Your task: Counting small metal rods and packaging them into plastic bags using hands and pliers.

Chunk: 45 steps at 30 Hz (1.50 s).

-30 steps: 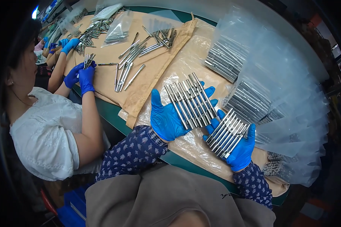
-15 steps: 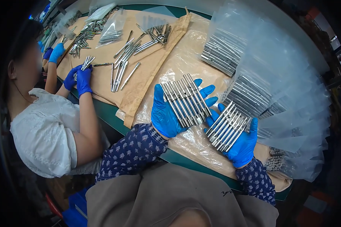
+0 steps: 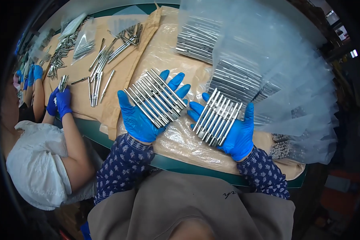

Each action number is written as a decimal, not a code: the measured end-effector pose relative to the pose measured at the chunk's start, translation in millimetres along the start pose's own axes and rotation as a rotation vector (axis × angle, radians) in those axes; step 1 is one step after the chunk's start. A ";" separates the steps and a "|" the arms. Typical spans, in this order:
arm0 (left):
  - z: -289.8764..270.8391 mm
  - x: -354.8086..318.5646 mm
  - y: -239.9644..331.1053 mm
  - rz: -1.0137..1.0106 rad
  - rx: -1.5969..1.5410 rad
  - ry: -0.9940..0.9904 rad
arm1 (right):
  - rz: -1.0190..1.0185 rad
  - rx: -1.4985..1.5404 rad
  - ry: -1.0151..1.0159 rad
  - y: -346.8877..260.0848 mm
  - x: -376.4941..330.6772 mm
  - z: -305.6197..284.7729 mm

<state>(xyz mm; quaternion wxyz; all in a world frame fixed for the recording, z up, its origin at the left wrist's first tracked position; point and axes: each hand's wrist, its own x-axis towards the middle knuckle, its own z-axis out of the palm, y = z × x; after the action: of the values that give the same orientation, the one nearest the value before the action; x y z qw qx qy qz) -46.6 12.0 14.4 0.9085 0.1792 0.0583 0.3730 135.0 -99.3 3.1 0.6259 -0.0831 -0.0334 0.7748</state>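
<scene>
Both gloved hands lie palm-up and flat, fingers spread, nothing pinched. The left hand [image 3: 142, 116] carries a row of metal rods [image 3: 156, 98] fanned across palm and fingers; the right hand [image 3: 232, 130] bears a second row of rods [image 3: 218, 117]. Compared with half a second ago, the hands sit slightly further apart, over the plastic-covered brown paper [image 3: 176, 136].

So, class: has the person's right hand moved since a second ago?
No, not noticeably: the right hand, palm up under its row of metal rods, keeps its place just before the bagged rods; only the camera shifted.
</scene>
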 end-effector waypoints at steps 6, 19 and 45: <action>-2.9 1.8 -1.1 0.014 -0.039 -0.048 | 0.010 0.016 -0.074 -2.2 -2.9 0.8; -4.2 1.5 -3.0 0.009 -0.016 -0.012 | 0.029 0.069 0.005 -0.2 0.4 -7.8; -2.5 -0.1 -0.4 0.016 0.030 -0.018 | 0.095 -0.064 -0.096 0.2 -5.1 10.9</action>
<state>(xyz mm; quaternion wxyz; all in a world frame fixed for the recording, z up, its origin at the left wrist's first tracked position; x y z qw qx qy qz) -47.0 12.5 12.0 0.9032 0.1966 0.0541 0.3778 134.0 -103.7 14.2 0.5829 -0.0673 -0.0843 0.8053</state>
